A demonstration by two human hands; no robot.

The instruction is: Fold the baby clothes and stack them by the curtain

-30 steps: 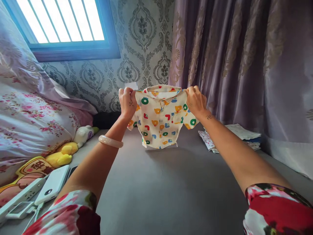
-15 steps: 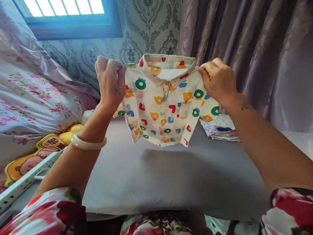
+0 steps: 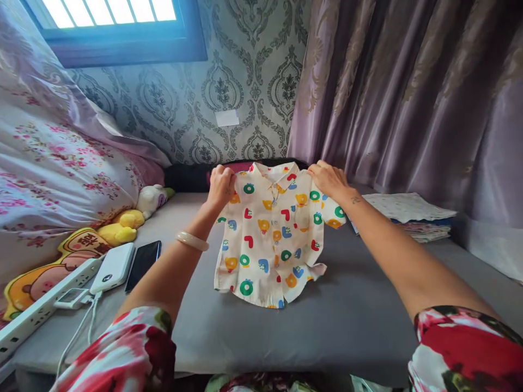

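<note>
A small cream short-sleeved shirt point(image 3: 269, 239), printed with green, red, blue and yellow shapes, lies front side up, its hem reaching toward me on the grey bed surface point(image 3: 351, 326). My left hand point(image 3: 222, 186) is closed on the shirt's shoulder at the left. At the right shoulder my right hand point(image 3: 328, 178) pinches the cloth, fingers pressed together. The collar stands up between both hands, and buttons run down the front. One lower corner at the right is folded up a little.
Folded clothes point(image 3: 412, 215) are stacked at the right. On the left are a white power strip point(image 3: 49, 305), a white power bank point(image 3: 112, 267) with cables, a black phone point(image 3: 143, 265) and plush toys point(image 3: 122, 226). Purple curtains point(image 3: 379, 98) hang behind at the right.
Both hands have lowered the shirt from in front of the wall down onto the bed surface, still gripping its shoulders. The phone and power bank have come into view.
</note>
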